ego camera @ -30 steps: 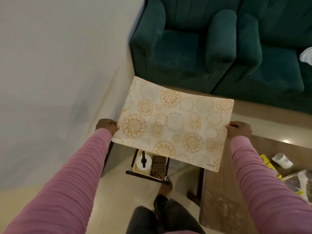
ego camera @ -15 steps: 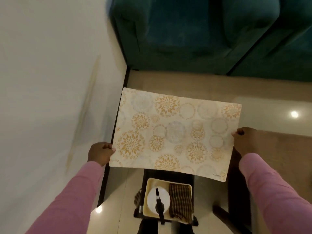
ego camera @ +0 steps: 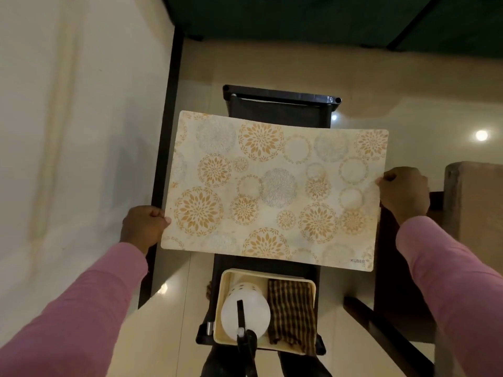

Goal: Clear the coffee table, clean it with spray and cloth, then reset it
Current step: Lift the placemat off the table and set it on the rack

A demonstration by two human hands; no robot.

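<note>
I hold a cream placemat [ego camera: 275,191] with gold and grey floral circles flat in the air above a small black cart [ego camera: 280,104]. My left hand [ego camera: 144,227] grips its left edge and my right hand [ego camera: 405,191] grips its right edge. Below the mat, on the cart, a cream bin [ego camera: 226,284] holds a white spray bottle [ego camera: 245,311] with a black trigger and a folded brown striped cloth [ego camera: 292,314]. A corner of the wooden coffee table [ego camera: 473,208] shows at the right edge.
A white wall [ego camera: 68,131] with a dark baseboard runs along the left. The base of a dark green sofa [ego camera: 326,20] crosses the top. Glossy cream floor tiles [ego camera: 408,85] surround the cart. Dark table legs [ego camera: 386,330] stand at lower right.
The view has tilted down and drawn closer to the cart. The placemat, still held at both edges, has come over the cart's top, and the sofa has slid out of the top.
</note>
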